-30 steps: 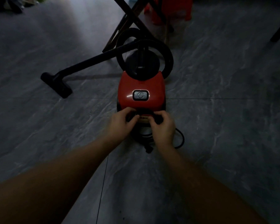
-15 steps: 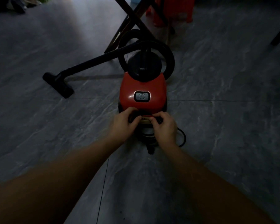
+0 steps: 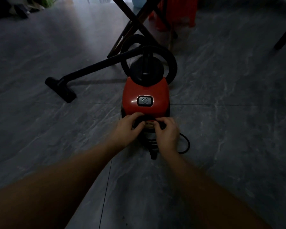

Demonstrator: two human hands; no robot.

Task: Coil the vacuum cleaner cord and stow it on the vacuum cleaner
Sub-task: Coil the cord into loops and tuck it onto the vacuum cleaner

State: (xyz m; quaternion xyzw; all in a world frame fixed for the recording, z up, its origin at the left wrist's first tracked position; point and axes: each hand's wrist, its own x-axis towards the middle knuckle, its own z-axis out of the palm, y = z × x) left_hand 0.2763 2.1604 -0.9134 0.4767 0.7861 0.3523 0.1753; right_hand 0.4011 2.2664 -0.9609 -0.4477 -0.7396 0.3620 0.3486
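At frame centre our left hand and right hand meet at the near end of the red vacuum, fingers curled on the black cord, which loops onto the floor lower right.

Both forearms bare to the frame edge, hands ungloved, no sleeves showing

Both hands forward, fingers curled
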